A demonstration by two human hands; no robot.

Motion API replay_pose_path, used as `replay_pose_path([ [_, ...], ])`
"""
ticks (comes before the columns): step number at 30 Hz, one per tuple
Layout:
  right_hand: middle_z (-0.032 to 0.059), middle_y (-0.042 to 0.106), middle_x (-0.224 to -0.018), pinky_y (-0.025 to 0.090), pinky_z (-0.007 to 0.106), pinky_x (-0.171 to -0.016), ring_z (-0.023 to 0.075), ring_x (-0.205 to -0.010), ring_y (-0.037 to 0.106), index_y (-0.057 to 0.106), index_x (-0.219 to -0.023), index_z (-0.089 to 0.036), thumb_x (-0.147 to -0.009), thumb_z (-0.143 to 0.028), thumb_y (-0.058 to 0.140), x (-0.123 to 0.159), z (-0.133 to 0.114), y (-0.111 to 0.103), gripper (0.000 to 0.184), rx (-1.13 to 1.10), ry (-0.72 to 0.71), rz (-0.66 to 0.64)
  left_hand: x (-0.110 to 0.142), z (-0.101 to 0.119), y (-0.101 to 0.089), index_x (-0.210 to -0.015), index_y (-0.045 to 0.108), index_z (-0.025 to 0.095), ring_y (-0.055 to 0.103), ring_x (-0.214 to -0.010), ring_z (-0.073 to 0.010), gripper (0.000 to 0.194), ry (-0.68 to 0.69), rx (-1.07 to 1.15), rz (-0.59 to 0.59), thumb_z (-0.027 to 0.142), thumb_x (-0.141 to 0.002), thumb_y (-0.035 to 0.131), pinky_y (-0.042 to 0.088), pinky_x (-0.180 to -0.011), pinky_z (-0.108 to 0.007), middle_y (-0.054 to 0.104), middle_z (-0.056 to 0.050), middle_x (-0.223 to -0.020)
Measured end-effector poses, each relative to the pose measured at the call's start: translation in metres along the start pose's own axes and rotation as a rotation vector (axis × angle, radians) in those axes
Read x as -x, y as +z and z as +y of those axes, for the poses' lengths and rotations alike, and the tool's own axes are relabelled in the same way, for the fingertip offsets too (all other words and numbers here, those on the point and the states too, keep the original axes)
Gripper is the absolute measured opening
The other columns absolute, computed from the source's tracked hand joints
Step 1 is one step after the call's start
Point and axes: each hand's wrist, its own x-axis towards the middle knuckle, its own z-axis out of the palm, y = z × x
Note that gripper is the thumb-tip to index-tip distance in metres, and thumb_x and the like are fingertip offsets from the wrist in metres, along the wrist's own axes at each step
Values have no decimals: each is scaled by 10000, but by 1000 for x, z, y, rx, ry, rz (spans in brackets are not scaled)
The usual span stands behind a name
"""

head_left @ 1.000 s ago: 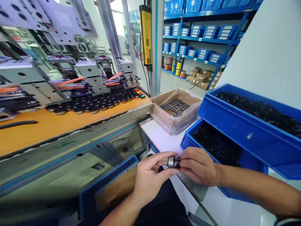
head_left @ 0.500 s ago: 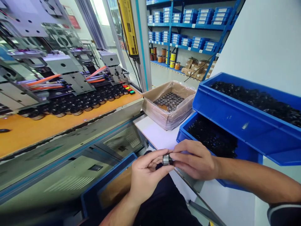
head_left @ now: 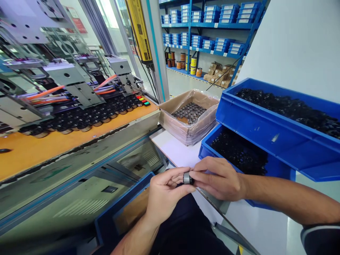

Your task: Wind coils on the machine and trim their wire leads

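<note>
Between my two hands is a small motor stator core [head_left: 187, 178], a grey metal ring with a black plastic piece at its right side. My left hand [head_left: 166, 193] is closed on the metal ring, thumb below and fingers above. My right hand [head_left: 219, 179] pinches the black side from the right, its fingertips touching the core. Those fingertips partly cover the black piece. Beyond the hands, an open carton [head_left: 186, 131] lined with clear plastic holds many similar metal cores.
Two stacked blue bins [head_left: 265, 124] of black plastic parts stand at the right. On the left, a machine's orange worktop [head_left: 111, 122] bears rows of black-topped cores [head_left: 79, 118]. Below my left arm sits another blue bin [head_left: 106, 216]. Blue shelving [head_left: 202, 24] stands behind.
The core has turned slightly between my fingers, and both hands keep their hold on it. The view has shifted a little.
</note>
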Motion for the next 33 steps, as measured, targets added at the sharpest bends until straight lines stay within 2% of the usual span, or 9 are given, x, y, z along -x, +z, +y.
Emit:
replay_pose_path([
  [8,90,634,-792,563,286,-599,155,-716,606,609,-1045,-65,-917,-238,617,4,2,5,215,136,-76,63,5,-7,18,-897,782,247,766,-815,-146,352,36,73,74,34,-623,843,609,-764,-174,805,-24,-922],
  [11,118,641,-817,587,313,-649,178,-774,626,600,-1048,-47,-903,-168,605,4,2,6,189,124,-79,76,9,-11,22,-909,761,261,761,-880,-155,335,99,50,111,73,-645,846,611,-788,-196,800,-14,-966],
  [15,141,657,-903,609,336,-743,186,-873,642,590,-1046,-68,-860,-81,623,2,0,5,189,20,8,66,7,-6,12,-1041,744,269,748,-920,-158,458,300,-263,128,81,-639,856,601,-828,-208,783,-27,-1011],
  [18,144,659,-912,612,337,-741,181,-872,639,585,-1054,-63,-864,-58,600,2,-3,4,191,-59,11,41,3,4,2,-959,766,217,736,-813,-146,372,537,-585,39,90,-625,869,603,-752,-208,770,-33,-910],
  [21,145,656,-901,612,332,-743,177,-865,637,579,-1064,-49,-873,-38,556,1,-4,3,193,-115,-4,16,2,9,-1,-892,762,202,720,-702,-137,308,687,-694,20,82,-628,865,594,-662,-208,757,-15,-804],
  [23,146,649,-904,609,333,-746,179,-865,632,577,-1062,-47,-868,-42,555,0,-4,3,195,-120,4,15,3,8,0,-900,764,218,721,-710,-147,305,651,-666,48,82,-643,854,596,-669,-226,760,-13,-804],
  [27,138,626,-916,599,371,-762,202,-889,616,591,-1002,-74,-843,-91,606,-1,-2,4,161,-41,24,27,6,-2,7,-1008,768,252,724,-926,-183,256,338,-385,60,186,-761,788,587,-816,-256,766,-64,-1000],
  [29,124,619,-916,597,375,-762,203,-899,611,591,-974,-93,-838,-94,606,0,-1,4,137,-5,10,38,6,-6,9,-1023,766,246,704,-990,-190,276,221,-203,50,253,-749,805,571,-846,-245,743,-82,-1071],
  [33,132,629,-960,596,380,-800,198,-931,616,582,-1034,-89,-840,-68,606,1,-1,5,197,-22,27,46,4,-12,10,-1056,746,276,704,-814,-147,271,23,88,-55,347,-794,765,571,-767,-239,747,-51,-904],
])
